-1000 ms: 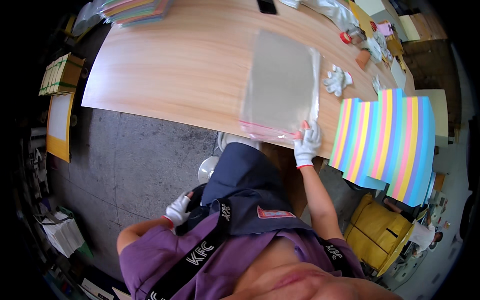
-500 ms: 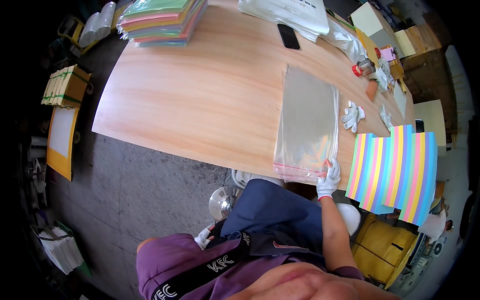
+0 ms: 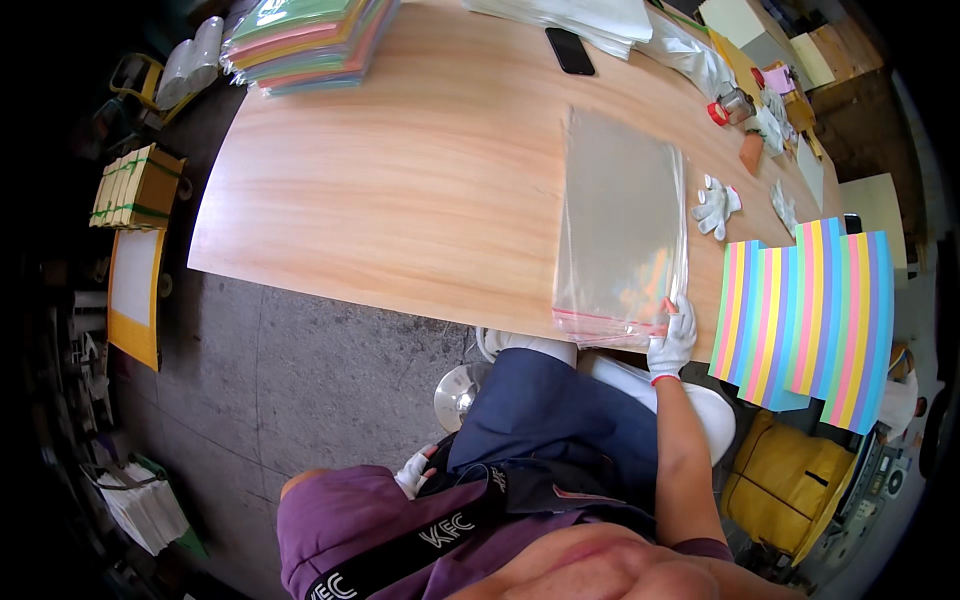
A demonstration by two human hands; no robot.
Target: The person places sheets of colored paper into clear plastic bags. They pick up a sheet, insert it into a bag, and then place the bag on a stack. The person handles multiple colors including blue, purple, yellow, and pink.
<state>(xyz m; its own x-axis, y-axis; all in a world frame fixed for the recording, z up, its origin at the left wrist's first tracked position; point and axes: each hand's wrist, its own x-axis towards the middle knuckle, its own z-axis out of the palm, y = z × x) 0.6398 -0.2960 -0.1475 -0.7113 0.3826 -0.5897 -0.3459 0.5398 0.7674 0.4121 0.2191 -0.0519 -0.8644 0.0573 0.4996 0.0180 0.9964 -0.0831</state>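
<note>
While the right hand is pinching the clear plastic bag on the tabletop, the left hand is resting low by the lap, its grip unclear.

A stack of clear plastic bags lies flat on the wooden table, long side running away from the person. It is glossy and see-through, so the wood grain shows through it, and a thin red strip runs along its near end. That end slightly overhangs the table's edge. The gloved fingers press on the near right corner, directly above the red strip.
</note>
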